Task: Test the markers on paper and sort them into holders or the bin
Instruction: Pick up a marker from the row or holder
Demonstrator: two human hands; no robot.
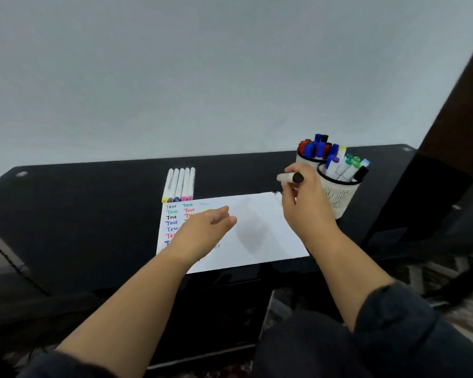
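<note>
The right hand [302, 197] has its grip clamped on a black-capped marker [290, 177] just beside the paper [260, 230]. The left hand [205, 230], grip apart and relaxed, rests on the paper, which lies on the desk [93, 214].

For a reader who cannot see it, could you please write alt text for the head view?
The right hand grips a white marker with a black cap above a white sheet of paper bearing coloured "Test" words, left hand open over it. Five white markers and two white mesh holders stand on the black table.

Glossy black table [93, 214]; matt white paper [257, 236]; perforated holder [339, 195].
</note>
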